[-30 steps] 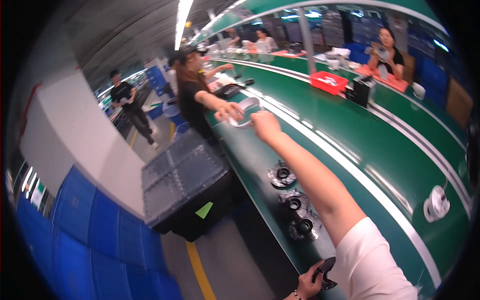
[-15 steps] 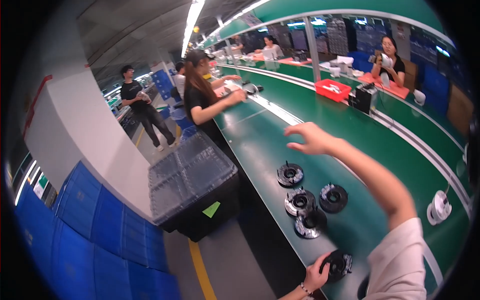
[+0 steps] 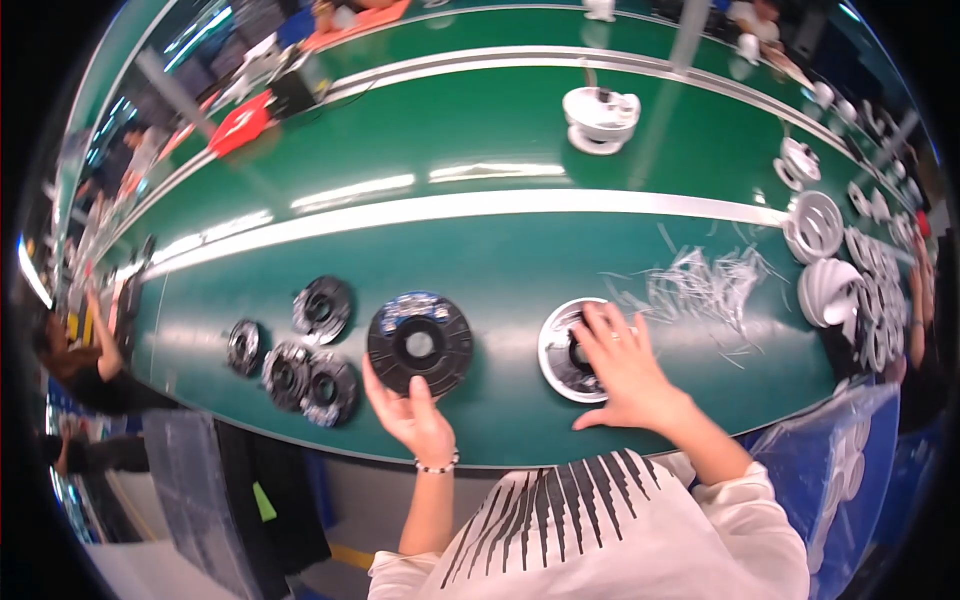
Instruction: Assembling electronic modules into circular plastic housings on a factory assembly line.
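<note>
My left hand (image 3: 415, 420) holds a round black disc (image 3: 450, 350) from below at its near edge. The disc has a hole in its middle and a small circuit board along its far side. To the right, my right hand (image 3: 638, 382) lies with spread fingers over a white round housing (image 3: 548, 362) with a black inside. Its fingertips cover part of that inside, and whether they press on it I cannot tell. Several similar black discs (image 3: 328, 310) lie on the green bench left of my left hand, two of them overlapping.
A loose pile of thin white strips (image 3: 710, 288) lies beyond my right hand. White round housings (image 3: 828, 292) crowd the right end. Another white fixture (image 3: 600, 118) stands on the far green surface (image 3: 450, 125). A red tray (image 3: 242, 125) is far left. Co-workers are at both sides.
The view has swung to the right. My right hand, earlier stretched out over the bench, is now over the white housing. My left hand still holds a black disc, now in front of me.
</note>
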Available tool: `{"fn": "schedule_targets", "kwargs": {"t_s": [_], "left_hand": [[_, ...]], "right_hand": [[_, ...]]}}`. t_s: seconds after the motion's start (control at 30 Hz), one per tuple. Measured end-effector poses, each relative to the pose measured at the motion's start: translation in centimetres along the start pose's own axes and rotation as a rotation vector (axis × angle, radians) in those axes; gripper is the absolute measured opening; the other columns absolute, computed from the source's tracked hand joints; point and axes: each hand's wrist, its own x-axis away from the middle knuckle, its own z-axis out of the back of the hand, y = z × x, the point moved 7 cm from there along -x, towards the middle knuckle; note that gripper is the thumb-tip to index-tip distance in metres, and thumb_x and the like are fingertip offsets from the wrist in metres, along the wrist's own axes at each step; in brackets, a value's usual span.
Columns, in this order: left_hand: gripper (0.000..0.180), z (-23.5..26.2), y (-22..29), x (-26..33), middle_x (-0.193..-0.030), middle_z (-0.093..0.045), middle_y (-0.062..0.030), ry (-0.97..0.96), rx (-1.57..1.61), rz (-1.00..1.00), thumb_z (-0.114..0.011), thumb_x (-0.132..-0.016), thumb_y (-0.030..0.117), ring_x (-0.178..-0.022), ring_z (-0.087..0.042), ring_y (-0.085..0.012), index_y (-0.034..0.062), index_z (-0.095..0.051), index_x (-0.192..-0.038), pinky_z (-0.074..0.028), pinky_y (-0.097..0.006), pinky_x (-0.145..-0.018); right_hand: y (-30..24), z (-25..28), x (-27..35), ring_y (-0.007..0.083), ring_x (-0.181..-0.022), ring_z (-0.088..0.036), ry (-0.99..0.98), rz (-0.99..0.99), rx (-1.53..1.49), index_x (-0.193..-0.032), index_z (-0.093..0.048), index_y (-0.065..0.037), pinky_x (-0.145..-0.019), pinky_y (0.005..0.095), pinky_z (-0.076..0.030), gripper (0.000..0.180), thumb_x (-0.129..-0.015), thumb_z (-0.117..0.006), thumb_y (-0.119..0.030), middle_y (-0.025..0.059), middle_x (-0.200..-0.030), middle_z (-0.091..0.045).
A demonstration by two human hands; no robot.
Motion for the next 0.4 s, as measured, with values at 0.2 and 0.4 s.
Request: {"fn": "schedule_targets", "kwargs": {"t_s": [0.2, 0.4], "left_hand": [[0.057, -4.4, -0.9, 1.1, -0.125, -0.035, -0.0173, -0.07, -0.014, 0.059, -0.043, -0.081, -0.004, -0.105, -0.049, -0.0256, 0.0019, -0.017, -0.132, -0.056, -0.033, -0.068], [0.056, -5.3, -1.9, 0.8, -0.125, -0.035, -0.0163, -0.037, -0.074, 0.115, -0.044, -0.083, 0.001, -0.105, -0.049, -0.0257, 0.003, -0.017, -0.132, -0.056, -0.031, -0.062]], "right_hand": [[2.8, 2.0, 1.0, 0.041, -0.124, -0.018, 0.197, -0.074, -0.196, -0.127, -0.029, -0.004, -0.098, 0.0573, -0.016, 0.1, -0.05, -0.076, -0.046, 0.0166, -0.131, -0.026], [5.3, 2.8, 2.0, 0.0371, -0.125, -0.019, 0.352, -0.022, -0.531, -0.127, -0.031, -0.007, -0.098, 0.0553, -0.018, 0.097, -0.052, -0.075, -0.05, 0.015, -0.132, -0.026]]}}
